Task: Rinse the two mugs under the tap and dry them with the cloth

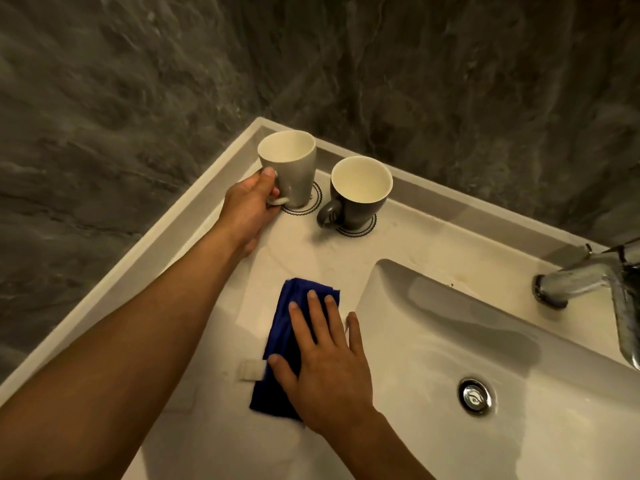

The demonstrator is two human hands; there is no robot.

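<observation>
Left hand (249, 206) closed on the pale mug's (289, 166) handle at the counter's back corner, dark mug (356, 194) beside it, right hand (325, 355) flat and open on the blue cloth (287, 317); lift it upright, carry it clear to the tap (581, 282).

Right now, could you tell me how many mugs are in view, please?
2: a light mug held by the left hand, and a dark mug right of it. None seem hidden.
</observation>
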